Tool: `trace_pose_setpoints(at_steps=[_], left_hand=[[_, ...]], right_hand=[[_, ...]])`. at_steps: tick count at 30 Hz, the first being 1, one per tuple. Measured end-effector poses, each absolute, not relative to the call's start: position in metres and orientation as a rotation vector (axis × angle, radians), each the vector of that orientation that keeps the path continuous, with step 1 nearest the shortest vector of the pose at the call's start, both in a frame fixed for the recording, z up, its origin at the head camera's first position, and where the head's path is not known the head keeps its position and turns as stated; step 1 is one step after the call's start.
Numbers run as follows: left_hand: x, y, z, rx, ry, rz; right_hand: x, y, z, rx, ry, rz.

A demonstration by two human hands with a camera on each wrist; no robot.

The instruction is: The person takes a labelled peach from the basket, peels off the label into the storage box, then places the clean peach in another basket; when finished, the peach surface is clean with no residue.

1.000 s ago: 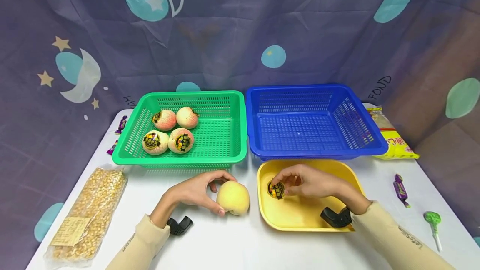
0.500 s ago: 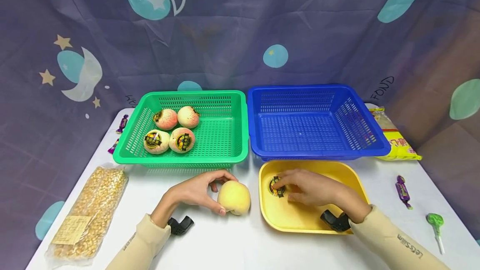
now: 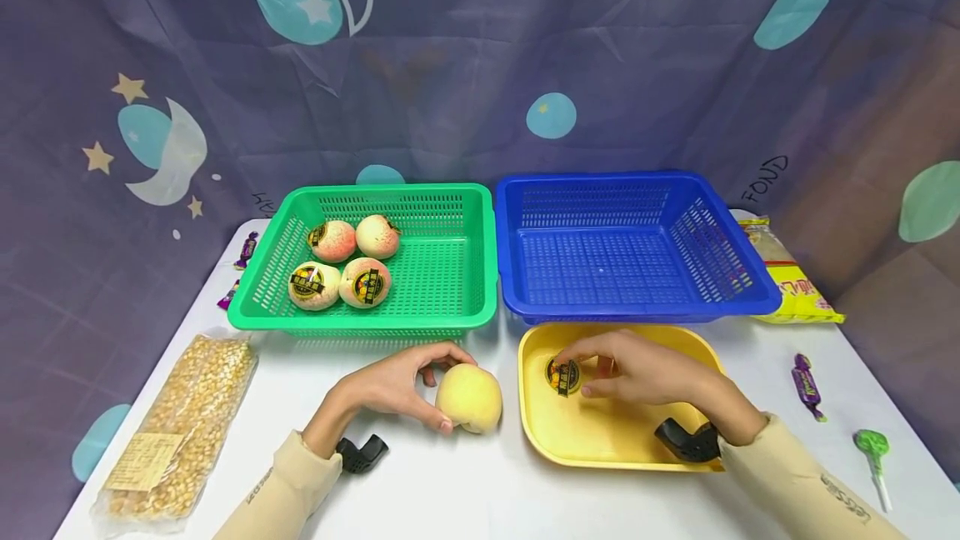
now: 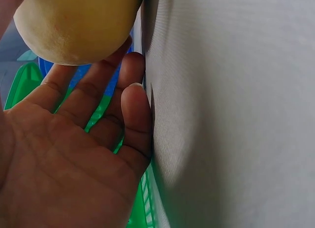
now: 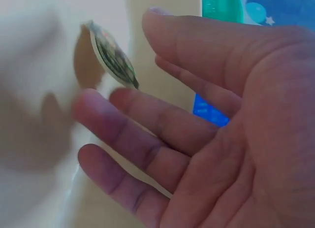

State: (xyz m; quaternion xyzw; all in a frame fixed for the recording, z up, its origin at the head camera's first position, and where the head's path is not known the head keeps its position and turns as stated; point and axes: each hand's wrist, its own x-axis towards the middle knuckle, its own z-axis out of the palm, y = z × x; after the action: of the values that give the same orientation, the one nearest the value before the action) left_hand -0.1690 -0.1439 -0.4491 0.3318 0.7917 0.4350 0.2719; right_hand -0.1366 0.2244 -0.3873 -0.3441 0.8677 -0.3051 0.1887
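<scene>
A pale yellow peach [image 3: 471, 397] sits on the white table [image 3: 450, 490], and my left hand [image 3: 420, 382] grips it from the left, thumb in front and fingers curled over the back. In the left wrist view the peach [image 4: 74, 26] rests against those fingers [image 4: 133, 114]. My right hand [image 3: 592, 373] is over the yellow tray [image 3: 600, 448] and pinches a small round black-and-yellow sticker [image 3: 562, 376]. In the right wrist view the sticker [image 5: 110, 53] stands tilted on edge, off the tray floor, at my fingertips [image 5: 98, 107].
A green basket [image 3: 450, 315] behind my left hand holds several peaches with stickers [image 3: 339, 265]. An empty blue basket [image 3: 637, 307] stands behind the tray. A bag of corn kernels [image 3: 180, 423] lies left; a yellow packet [image 3: 791, 277], purple candy [image 3: 802, 377] and green lollipop [image 3: 868, 444] lie right.
My right hand dipped flat onto the sticker in the tray, then shifted slightly right and raised it on edge between the fingers. The left hand and peach have stayed put.
</scene>
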Motion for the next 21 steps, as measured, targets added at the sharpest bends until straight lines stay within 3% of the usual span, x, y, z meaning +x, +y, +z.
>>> trace_pose_setpoints(at_steps=[12,21], left_hand=[[-0.169,-0.144,-0.449,0.889,2.142,1.167],[-0.165,-0.145,-0.445,0.936,2.116,1.214]], right_hand=[[-0.134,0.226,-0.391,-0.931,2.532,-0.756],[-0.133,0.241,-0.385,-1.003,2.549,-1.03]])
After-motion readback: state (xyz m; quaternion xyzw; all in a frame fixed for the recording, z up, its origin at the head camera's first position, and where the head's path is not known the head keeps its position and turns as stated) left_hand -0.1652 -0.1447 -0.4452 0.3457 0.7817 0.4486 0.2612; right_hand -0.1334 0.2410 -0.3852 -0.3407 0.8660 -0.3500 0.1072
